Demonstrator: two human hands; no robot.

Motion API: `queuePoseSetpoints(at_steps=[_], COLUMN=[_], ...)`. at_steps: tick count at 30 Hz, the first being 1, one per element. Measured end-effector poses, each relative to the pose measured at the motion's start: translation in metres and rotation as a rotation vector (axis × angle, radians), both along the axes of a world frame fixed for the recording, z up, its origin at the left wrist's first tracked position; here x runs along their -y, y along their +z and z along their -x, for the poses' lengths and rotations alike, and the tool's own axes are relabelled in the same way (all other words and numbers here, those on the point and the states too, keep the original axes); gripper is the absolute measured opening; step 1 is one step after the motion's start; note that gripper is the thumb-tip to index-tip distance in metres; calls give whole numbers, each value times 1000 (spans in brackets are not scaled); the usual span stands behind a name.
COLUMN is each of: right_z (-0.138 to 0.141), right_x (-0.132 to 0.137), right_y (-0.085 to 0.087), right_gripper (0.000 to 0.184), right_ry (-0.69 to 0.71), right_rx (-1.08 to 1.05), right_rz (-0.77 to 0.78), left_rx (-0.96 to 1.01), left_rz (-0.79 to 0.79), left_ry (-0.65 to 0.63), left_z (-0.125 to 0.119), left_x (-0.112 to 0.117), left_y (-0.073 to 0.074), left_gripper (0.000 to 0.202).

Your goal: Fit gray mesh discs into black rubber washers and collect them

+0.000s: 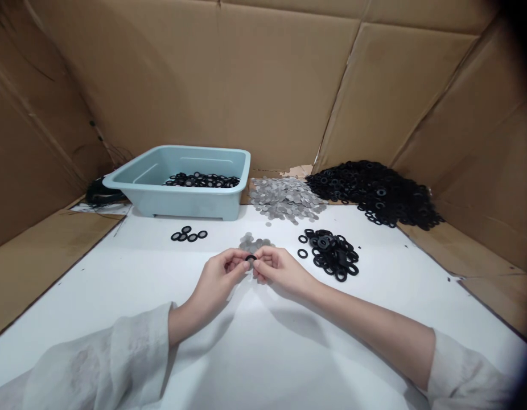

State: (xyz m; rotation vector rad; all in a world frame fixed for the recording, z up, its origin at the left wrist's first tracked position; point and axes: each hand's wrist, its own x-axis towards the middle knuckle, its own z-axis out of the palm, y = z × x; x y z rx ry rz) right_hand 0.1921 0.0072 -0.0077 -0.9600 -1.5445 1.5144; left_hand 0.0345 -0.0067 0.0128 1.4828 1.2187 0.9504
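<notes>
Between my left hand [227, 270] and my right hand [278, 267] is a black rubber ring [251, 258], pinched from both sides by thumbs and fingers. A greyish surface shows inside the ring; whether a disc sits in it I cannot tell. Just behind my fingers lies a small heap of grey mesh-like discs [247, 242] on the white tabletop [255, 353]. Right of my right hand is a pile of black rings [332, 250], with a couple of loose ones at its left. Several black rings with grey centres [188, 235] lie to the left.
A light blue plastic tub [186, 203] stands at the back left, holding many black rings with grey centres. Behind the small heap is a larger pile of grey discs [287, 199]. A big mound of black rings [374, 191] lies back right. Cardboard walls [263, 85] enclose the table.
</notes>
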Motion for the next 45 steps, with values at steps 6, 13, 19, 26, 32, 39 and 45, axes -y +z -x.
queuePoseSetpoints(at_steps=[6,13,19,26,32,39,45], right_z=[-3,-4,-3,-1,0,-2,0], right_x=[-1,1,4,4,4,5,7], right_y=[0,10,18,15,6,7,14], right_gripper=[17,12,8,9,22,21,18], right_ry=[33,38,-37,-78,-14,87,53], right_rx=[22,83,115,16,-158,-58,35], right_rz=[10,-34,-71,-32,143,189,127], left_rx=[-16,143,163,97,15,-162,-177], left_rz=[26,117,121,74,-67,-162,-136], left_ry=[-6,24,17,-59,-72,-108,-135], left_z=[-1,-2,-1,0,2,3,2], left_x=[0,1,4,3,5,6,6], left_y=[2,3,6,2,-3,-3,1], left_gripper=[14,18,17,22,23,29,29])
